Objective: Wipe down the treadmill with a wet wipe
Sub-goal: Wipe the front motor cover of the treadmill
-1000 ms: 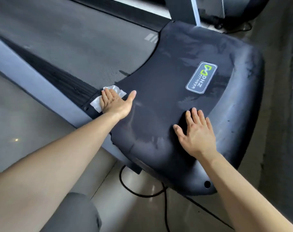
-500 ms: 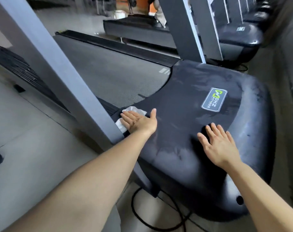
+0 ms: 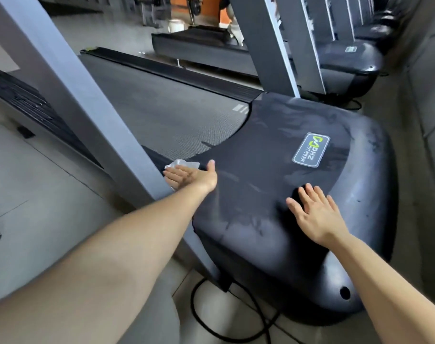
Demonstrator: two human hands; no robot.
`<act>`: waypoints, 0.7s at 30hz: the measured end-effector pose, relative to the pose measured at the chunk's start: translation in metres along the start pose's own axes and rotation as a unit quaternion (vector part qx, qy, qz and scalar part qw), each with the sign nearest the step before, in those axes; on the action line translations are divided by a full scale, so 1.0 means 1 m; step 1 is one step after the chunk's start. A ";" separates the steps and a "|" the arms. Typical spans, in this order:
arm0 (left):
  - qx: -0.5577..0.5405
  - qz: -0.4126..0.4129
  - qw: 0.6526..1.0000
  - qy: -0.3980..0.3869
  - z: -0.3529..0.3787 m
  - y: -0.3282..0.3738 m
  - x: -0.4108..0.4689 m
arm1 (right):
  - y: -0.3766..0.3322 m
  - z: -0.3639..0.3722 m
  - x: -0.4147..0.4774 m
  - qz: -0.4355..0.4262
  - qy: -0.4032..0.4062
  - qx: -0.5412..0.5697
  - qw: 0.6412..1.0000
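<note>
The treadmill's dark motor cover [image 3: 273, 175] fills the middle of the view, streaked with damp patches, and carries a green-and-grey logo badge [image 3: 310, 150]. The grey running belt [image 3: 161, 115] stretches away to the left of it. My left hand [image 3: 189, 176] lies flat with straight fingers on a white wet wipe [image 3: 184, 164], pressing it onto the cover's left edge beside the grey upright post [image 3: 87, 108]. The post hides part of the fingers and wipe. My right hand [image 3: 315, 214] rests flat and empty on the cover's near right side.
A black power cable [image 3: 211, 326] loops on the tiled floor under the cover. The black side rail [image 3: 25, 105] runs along the left. More treadmills [image 3: 348, 58] stand in a row at the back right, close to a grey wall on the right.
The view has tilted upward, bringing the upright post and the other treadmills into sight. My left hand with the wipe has stayed at the cover's left edge; my right hand is still flat.
</note>
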State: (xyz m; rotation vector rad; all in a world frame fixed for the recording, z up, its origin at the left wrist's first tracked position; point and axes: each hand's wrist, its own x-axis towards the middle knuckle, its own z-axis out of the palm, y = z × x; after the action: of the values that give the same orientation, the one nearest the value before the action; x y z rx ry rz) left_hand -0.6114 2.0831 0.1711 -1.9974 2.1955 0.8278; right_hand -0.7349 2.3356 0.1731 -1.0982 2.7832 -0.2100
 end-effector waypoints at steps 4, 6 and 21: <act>0.042 -0.048 0.998 0.024 -0.023 0.009 0.023 | 0.006 0.008 0.006 -0.003 -0.006 0.009 1.000; 0.059 -0.048 0.997 0.027 -0.017 0.010 0.019 | 0.009 0.010 0.008 -0.002 -0.002 0.012 1.000; 0.142 0.497 0.841 0.157 0.090 -0.115 -0.088 | 0.055 0.007 -0.083 0.088 0.182 0.134 0.970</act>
State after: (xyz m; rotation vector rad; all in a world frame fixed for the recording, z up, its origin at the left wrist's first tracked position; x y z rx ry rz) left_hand -0.5170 2.1986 0.0893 -0.7842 3.3046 0.1315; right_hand -0.7102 2.4316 0.1631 -0.8100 3.0184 -0.8148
